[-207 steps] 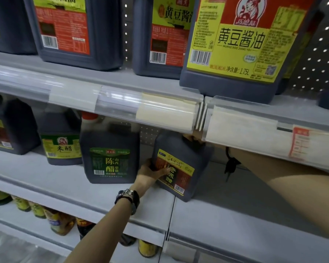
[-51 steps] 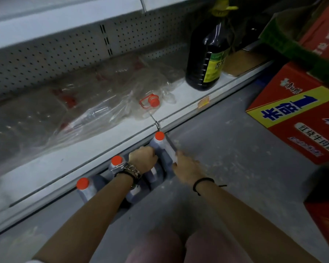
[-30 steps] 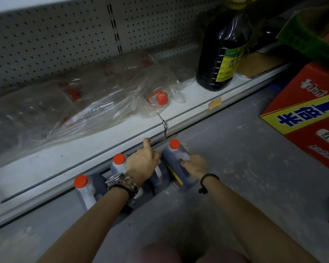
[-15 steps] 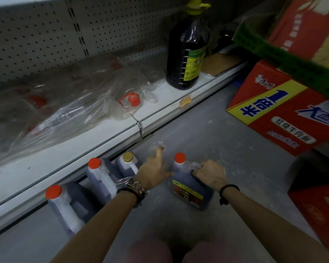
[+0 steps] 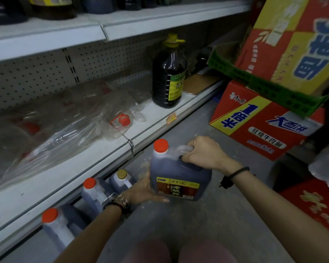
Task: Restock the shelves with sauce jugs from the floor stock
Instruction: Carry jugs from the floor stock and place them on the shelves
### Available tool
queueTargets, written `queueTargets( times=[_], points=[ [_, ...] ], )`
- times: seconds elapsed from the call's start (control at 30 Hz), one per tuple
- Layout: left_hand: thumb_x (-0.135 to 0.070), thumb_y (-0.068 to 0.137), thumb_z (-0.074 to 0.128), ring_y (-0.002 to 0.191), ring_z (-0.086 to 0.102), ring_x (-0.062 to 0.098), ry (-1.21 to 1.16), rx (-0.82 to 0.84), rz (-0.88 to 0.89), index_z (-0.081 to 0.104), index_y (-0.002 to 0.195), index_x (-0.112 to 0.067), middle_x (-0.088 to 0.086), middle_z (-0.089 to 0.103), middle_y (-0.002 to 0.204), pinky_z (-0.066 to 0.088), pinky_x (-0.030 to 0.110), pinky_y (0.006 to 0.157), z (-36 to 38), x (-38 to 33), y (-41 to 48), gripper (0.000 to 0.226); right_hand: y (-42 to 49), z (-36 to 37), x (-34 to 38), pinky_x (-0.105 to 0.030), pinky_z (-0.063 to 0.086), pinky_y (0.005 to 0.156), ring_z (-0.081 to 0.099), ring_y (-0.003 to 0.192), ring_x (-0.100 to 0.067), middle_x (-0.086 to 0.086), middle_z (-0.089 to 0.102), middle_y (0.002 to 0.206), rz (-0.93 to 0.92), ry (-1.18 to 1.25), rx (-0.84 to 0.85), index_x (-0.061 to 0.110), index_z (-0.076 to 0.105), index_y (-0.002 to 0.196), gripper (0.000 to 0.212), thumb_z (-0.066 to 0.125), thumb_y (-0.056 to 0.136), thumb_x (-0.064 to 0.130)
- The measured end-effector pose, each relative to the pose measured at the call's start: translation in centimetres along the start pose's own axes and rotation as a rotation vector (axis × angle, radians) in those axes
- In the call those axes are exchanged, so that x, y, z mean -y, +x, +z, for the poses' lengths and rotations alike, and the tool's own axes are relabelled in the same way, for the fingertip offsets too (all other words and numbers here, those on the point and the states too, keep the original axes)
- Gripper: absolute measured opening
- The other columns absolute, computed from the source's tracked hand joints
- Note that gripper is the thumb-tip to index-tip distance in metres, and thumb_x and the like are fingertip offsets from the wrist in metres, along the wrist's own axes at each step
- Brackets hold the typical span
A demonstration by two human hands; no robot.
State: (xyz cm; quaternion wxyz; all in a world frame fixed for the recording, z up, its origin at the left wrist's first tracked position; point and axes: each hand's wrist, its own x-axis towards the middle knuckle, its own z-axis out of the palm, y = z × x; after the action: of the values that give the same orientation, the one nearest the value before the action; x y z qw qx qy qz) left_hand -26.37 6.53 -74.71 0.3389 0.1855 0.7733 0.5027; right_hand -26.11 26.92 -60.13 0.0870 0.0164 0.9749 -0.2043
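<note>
**Item 1: sauce jug** (image 5: 171,168). Squarish dark plastic body, near-black contents, smooth w/ dull sheen. Round orange-red screw cap (image 5: 160,146). Translucent loop handle at top. Front label has a yellow band over a red-brown panel w/ Chinese characters.
Location: held just in front of the bottom shelf (image 5: 65,186) edge, above the floor (image 5: 207,215), slightly tilted, label toward camera.
- Right hand (image 5: 205,154): grip clamped round the handle, fingers curled. Thin black band on wrist.
- Left hand (image 5: 142,190): grip apart, palm up, flat fingers under the jug's lower left corner, touching it. Metal-link watch (image 5: 116,200) on wrist.

**Item 2: floor stock.** Three similar dark jugs in a row on the floor, tight against the shelf base, left of the held one.
- Gold-capped jug (image 5: 120,184): nearest the left hand.
- Two orange-capped jugs (image 5: 95,196): farther left, pale translucent necks.

**Item 3: surrounds.**
- Floor: grey concrete, dusty, matte.
- Bottom shelf: white painted metal, w/ a perforated back panel (image 5: 27,80) behind it.
- Crumpled clear plastic wrap (image 5: 65,130) lies on the shelf. It covers what look like empty clear bottles, one w/ an orange cap.
- Tall round dark bottle (image 5: 165,78), yellow cap, green-yellow label, stands upright on the shelf, right of the wrap.
- Red-yellow cardboard carton (image 5: 254,126) sits on the floor at right.
- Green plastic crate (image 5: 264,86) sits on that carton and holds another carton.
</note>
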Motion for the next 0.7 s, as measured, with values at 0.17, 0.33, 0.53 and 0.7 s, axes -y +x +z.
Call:
queueTargets(
  times=[0.17,0.33,0.53,0.7],
  points=[
    [-0.018,0.072,0.083,0.116,0.057,0.002,-0.189,-0.06,-0.038,0.043,0.138,-0.018,-0.007,0.06,0.129,0.049,0.015,0.09,-1.0,-0.5,-1.4,0.078,-1.3,-2.8,2.8,-0.026,0.029,0.047,0.042,0.047,-0.014,-0.002,0.044,0.047,-0.107,0.022,-0.036,0.006,0.051,0.052,0.027,0.067,0.066,0.024],
    [-0.008,0.075,0.079,0.116,0.061,0.016,-0.345,-0.088,-0.013,0.053,0.13,-0.012,0.002,0.066,0.122,0.05,0.027,0.096,-0.2,-1.3,-3.1,0.062,-2.2,-4.7,4.9,-0.026,0.026,0.046,0.038,0.046,-0.013,-0.002,0.04,0.048,-0.245,-0.027,-0.014,0.006,0.049,0.052,0.026,0.066,0.067,0.02],
    [-0.013,0.071,0.082,0.115,0.061,0.012,-0.337,-0.121,0.007,0.047,0.133,-0.01,-0.001,0.066,0.122,0.049,0.031,0.099,-1.1,-4.4,-3.9,0.071,-2.5,-7.9,5.8,-0.024,0.025,0.044,0.037,0.045,-0.011,-0.006,0.042,0.048,-0.285,-0.029,-0.002,0.006,0.047,0.05,0.028,0.065,0.068,0.018],
    [-0.009,0.07,0.082,0.11,0.064,0.014,-0.339,-0.149,-0.031,0.056,0.126,-0.007,0.0,0.07,0.116,0.052,0.024,0.09,-2.1,-9.6,-6.6,0.061,-3.7,-13.1,8.3,-0.03,0.027,0.047,0.038,0.048,-0.014,-0.007,0.042,0.049,-0.28,-0.027,0.024,0.011,0.043,0.048,0.031,0.065,0.068,0.018]
  ],
)
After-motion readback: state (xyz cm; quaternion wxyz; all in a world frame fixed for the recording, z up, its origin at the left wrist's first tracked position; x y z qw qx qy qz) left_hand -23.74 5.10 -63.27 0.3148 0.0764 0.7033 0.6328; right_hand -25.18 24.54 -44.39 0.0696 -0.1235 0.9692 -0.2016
